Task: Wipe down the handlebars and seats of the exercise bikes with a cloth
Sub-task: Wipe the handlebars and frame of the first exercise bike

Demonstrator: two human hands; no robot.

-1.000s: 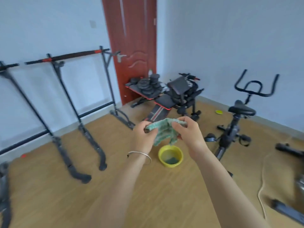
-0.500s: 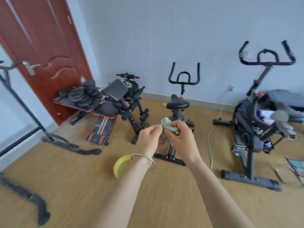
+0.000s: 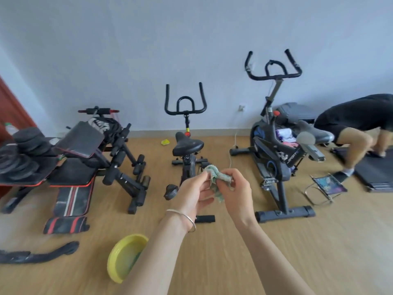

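1. Step in hand: getting the cloth (image 3: 215,177) ready. The left hand (image 3: 194,194) and the right hand (image 3: 236,196) both pinch it with curled fingers, bunched between them in the air above the floor (image 3: 297,252). It touches neither bike.
2. By my reading no wiping has begun: both hands are well apart from every handlebar and seat.
3. Next move, as I judge it: step toward the far edge of the floor, free one hand, and lay the cloth on the nearer target. That is probably the small bike's seat (image 3: 188,144), directly beyond the hands, or its handlebars (image 3: 185,103) above it.
4. The large bike's handlebars (image 3: 274,69) and grey seat (image 3: 319,134) stand toward the far right corner. They would come after.
5. Counts of the task's things:
   - exercise bikes: two, side by side along the far edge by the wall
   - handlebars: two sets
   - seats: two
   - cloths: one
6. Other things:
   - one yellow basin (image 3: 123,260) on the floor near the front edge, left of the arms
   - one weight bench (image 3: 80,167) toward the left edge, with a pile of dark plates too stacked to count
   - one other person (image 3: 357,120), bent over at the right edge
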